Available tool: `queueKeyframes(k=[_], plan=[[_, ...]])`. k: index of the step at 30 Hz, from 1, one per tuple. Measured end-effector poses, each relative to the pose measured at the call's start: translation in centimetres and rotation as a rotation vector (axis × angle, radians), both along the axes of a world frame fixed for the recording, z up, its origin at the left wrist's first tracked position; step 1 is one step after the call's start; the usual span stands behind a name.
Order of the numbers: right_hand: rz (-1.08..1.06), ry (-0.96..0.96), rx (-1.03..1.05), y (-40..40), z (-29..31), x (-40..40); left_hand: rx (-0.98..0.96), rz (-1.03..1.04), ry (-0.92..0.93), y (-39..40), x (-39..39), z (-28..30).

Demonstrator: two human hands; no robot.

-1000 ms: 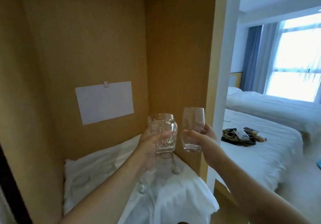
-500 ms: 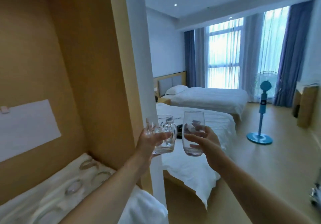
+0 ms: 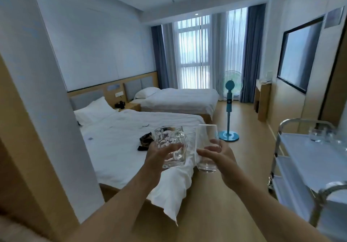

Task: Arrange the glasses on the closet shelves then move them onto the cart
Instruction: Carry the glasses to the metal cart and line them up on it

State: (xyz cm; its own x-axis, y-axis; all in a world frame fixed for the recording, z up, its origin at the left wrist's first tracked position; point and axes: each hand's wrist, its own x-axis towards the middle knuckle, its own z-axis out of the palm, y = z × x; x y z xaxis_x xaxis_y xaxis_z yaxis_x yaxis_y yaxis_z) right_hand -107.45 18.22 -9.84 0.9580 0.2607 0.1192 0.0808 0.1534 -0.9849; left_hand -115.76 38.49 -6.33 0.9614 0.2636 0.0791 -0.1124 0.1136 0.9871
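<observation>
Two outstretched arms: left grip (image 3: pixel 161 153) clasps a mug (image 3: pixel 171 146), right grip (image 3: pixel 218 154) a tumbler (image 3: pixel 207 147).

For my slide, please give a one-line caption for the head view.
Left hand holds a clear dimpled glass mug, right hand a smooth clear tumbler, near a white metal-framed cart.

**A twin hotel room**

I stood in what looked like a hotel room: two white-made beds (image 3: pixel 176 99) with matching padded headboards (image 3: pixel 112 89), a wall-mounted screen (image 3: pixel 298 53), floor-length blue curtains (image 3: pixel 251 53), and a steel service cart (image 3: pixel 308 159) beside me.
</observation>
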Motion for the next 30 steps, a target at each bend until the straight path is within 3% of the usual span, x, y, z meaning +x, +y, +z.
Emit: queueKeyframes(k=[18,30], plan=[[-0.311,0.173,-0.043,-13.5,-5.5,10.3,-0.079,-0.318,0.106,-12.5,18.0,-5.8],[-0.578,0.143,-0.035,-18.1,-2.9,20.6,-0.07,-0.622,0.085,-17.8,34.9,-5.0]])
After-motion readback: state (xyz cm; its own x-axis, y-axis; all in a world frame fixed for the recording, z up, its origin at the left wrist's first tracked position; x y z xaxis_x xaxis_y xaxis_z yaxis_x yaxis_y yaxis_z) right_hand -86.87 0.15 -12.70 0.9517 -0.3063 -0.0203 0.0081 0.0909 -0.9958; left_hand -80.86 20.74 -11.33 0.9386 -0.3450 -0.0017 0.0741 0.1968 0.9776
